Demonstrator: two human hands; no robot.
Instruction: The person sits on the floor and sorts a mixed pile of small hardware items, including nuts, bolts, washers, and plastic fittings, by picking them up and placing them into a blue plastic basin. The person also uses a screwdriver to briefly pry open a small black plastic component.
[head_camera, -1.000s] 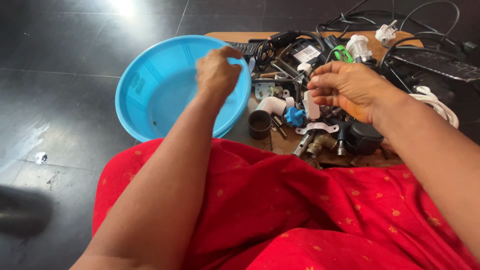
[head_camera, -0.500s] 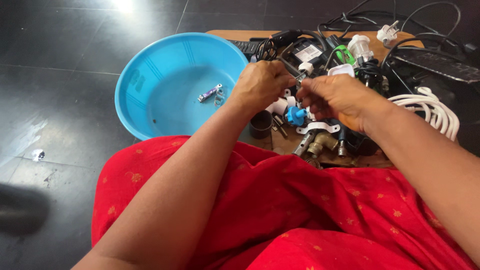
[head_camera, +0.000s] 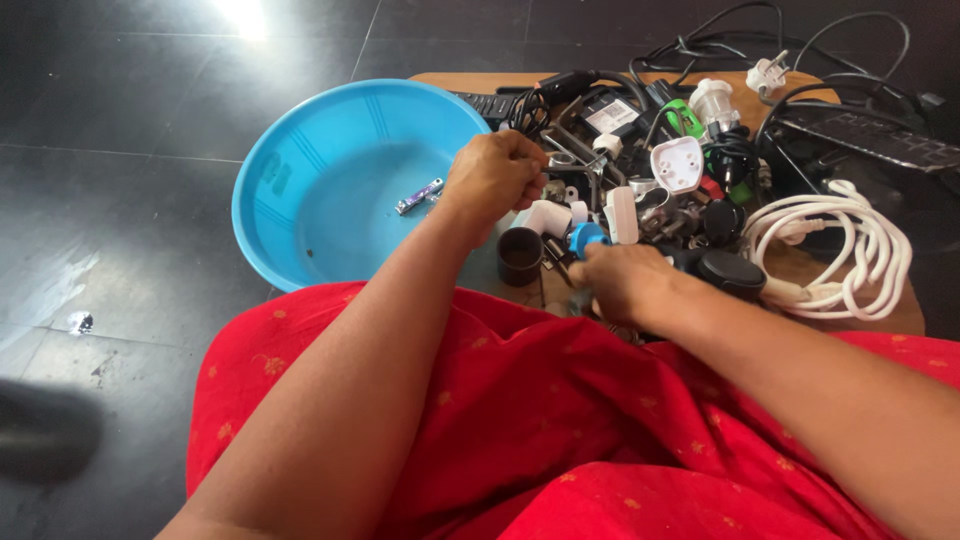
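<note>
A small blue round part (head_camera: 586, 237) is seen at the near edge of the heap, directly at the fingertips of the right hand (head_camera: 622, 283); whether it is actually pinched or only touched cannot be told, since the fingers are curled downward over the clutter and their tips are hidden. Just to the left of the blue part a short black cylinder (head_camera: 520, 255) stands upright on the wooden board (head_camera: 450, 80), apart from both hands. The left hand (head_camera: 493, 178) is held above it, closed into a loose fist with the fingers bent inward at the edge of the heap; what is enclosed, if anything, is concealed by the knuckles. White plastic plug pieces (head_camera: 552, 215) are found just below and to the right of this fist. Further back, a white plug (head_camera: 677, 164), a green piece (head_camera: 685, 120) and a tangle of black cables (head_camera: 720, 45) are piled together. A coiled white cord (head_camera: 850, 245) lies at the right end of the board, well apart from the hands. To the left of the board a blue plastic basin (head_camera: 300, 180) is set on the dark floor, and a small metal clip-like item (head_camera: 418, 196) is seen lying inside it, near the left wrist. A red garment (head_camera: 560, 430) covers the lap in the foreground.
</note>
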